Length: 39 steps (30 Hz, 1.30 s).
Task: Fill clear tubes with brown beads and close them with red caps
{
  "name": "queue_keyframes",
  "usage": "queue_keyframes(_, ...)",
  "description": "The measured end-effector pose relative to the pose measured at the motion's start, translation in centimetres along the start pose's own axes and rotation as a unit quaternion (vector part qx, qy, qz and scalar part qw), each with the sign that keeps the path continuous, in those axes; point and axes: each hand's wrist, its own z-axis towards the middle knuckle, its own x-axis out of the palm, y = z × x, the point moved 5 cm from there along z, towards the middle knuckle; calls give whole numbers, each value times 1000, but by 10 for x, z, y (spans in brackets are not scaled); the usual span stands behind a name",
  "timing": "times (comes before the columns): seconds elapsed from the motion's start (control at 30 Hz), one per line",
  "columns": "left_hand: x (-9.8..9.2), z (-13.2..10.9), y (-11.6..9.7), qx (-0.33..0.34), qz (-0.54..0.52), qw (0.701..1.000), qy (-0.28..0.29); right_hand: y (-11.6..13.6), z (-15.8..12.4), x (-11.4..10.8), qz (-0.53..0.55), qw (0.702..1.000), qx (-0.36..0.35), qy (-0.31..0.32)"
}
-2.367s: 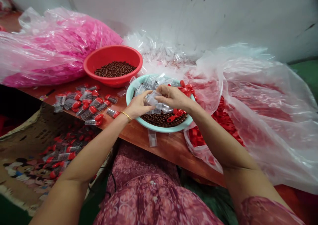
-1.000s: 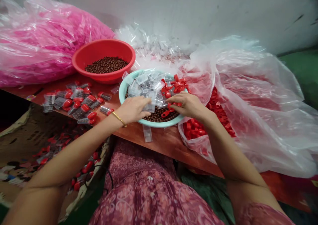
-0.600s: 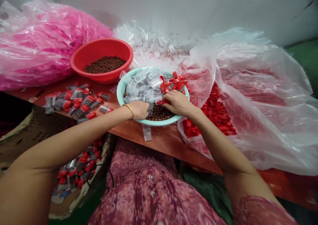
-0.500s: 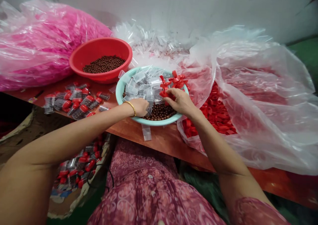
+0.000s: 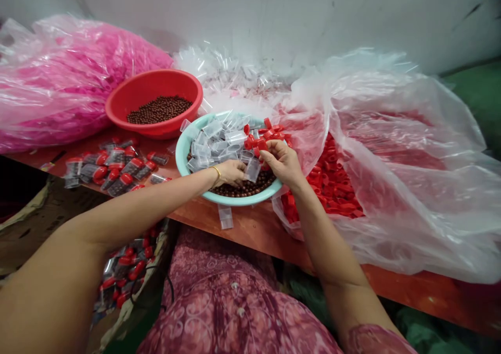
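Note:
A teal bowl (image 5: 183,146) on the wooden table holds brown beads (image 5: 242,188), several clear plastic tubes (image 5: 217,136) and red caps (image 5: 270,133). My left hand (image 5: 230,171) is over the beads, fingers closed on a clear tube (image 5: 252,169). My right hand (image 5: 282,159) is beside it at the bowl's right side, fingers pinched on a red cap (image 5: 260,145) just above the tube. Both hands meet over the bowl.
A red bowl (image 5: 153,85) of brown beads stands behind left. Filled capped tubes (image 5: 113,167) lie on the table at left; more are in a box (image 5: 125,270) below. A pink bag (image 5: 58,77), a heap of clear tubes (image 5: 235,72) and a bag of red caps (image 5: 344,177) surround the bowls.
My left hand scooped in the beads and now lifts a clear tube. My right hand picked a red cap from the pile and brought it to the tube.

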Motion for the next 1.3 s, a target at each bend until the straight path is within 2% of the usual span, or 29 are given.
queue_keyframes(0.07,-3,-2,2,28,-205,977,45,-1,1,-1,14,1000,5,-10)
queue_keyframes(0.13,-8,-5,4,62,-363,928,64,-2,1,0,22,1000,15,-10)
queue_keyframes(0.2,-16,-10,6,102,-422,900,46,-3,1,1,26,999,27,-6)
queue_keyframes(0.33,-27,-23,7,160,-472,867,19,-4,0,1,17,999,33,-15)
queue_keyframes(0.57,-29,-39,7,189,-473,861,16,0,0,-4,13,998,31,-51)
queue_keyframes(0.7,-28,-48,3,235,-391,888,-51,10,-4,2,64,994,78,-43)
queue_keyframes(0.83,-27,-58,7,272,-297,908,-114,26,-10,22,88,991,96,11)
queue_keyframes(1.0,-26,-61,15,278,-287,902,-161,36,-16,43,93,989,95,56)
queue_keyframes(1.13,-25,-60,16,275,-304,896,-167,35,-17,48,139,983,110,52)
queue_keyframes(1.3,-22,-60,19,241,-289,913,-158,31,-18,52,174,972,141,68)
